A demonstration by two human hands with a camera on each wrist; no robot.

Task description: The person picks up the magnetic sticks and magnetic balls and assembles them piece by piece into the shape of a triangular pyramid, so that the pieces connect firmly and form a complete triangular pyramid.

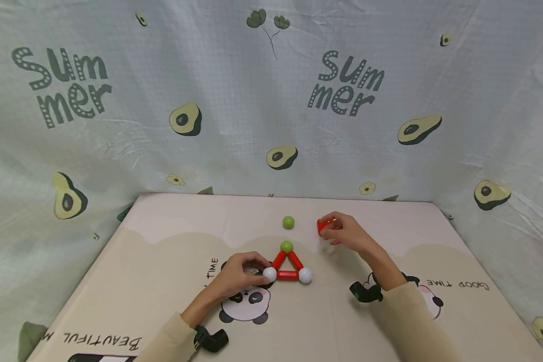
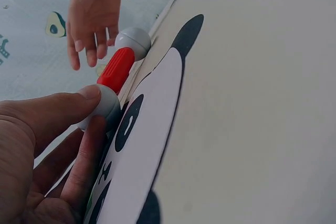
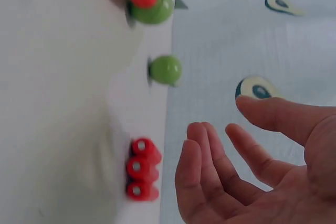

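My left hand [image 1: 237,275] pinches a white ball [image 2: 107,106] between thumb and fingers. That ball is the near left corner of a flat triangle of red rods [image 1: 287,275], with a second white ball [image 1: 305,275] at the near right and a green ball [image 1: 287,246] at the far corner. A loose green ball [image 1: 288,222] lies behind the triangle. To its right, my right hand [image 1: 350,235] hovers by three red rods [image 3: 142,168] lying side by side. Its fingers are loosely bent and hold nothing in the right wrist view.
The table cover [image 1: 163,261] has printed pandas and lettering. Behind it hangs a pale curtain [image 1: 235,90] with avocado prints. A black wrist-camera mount [image 1: 365,292] sits at the right wrist and another mount [image 1: 211,340] at the left.
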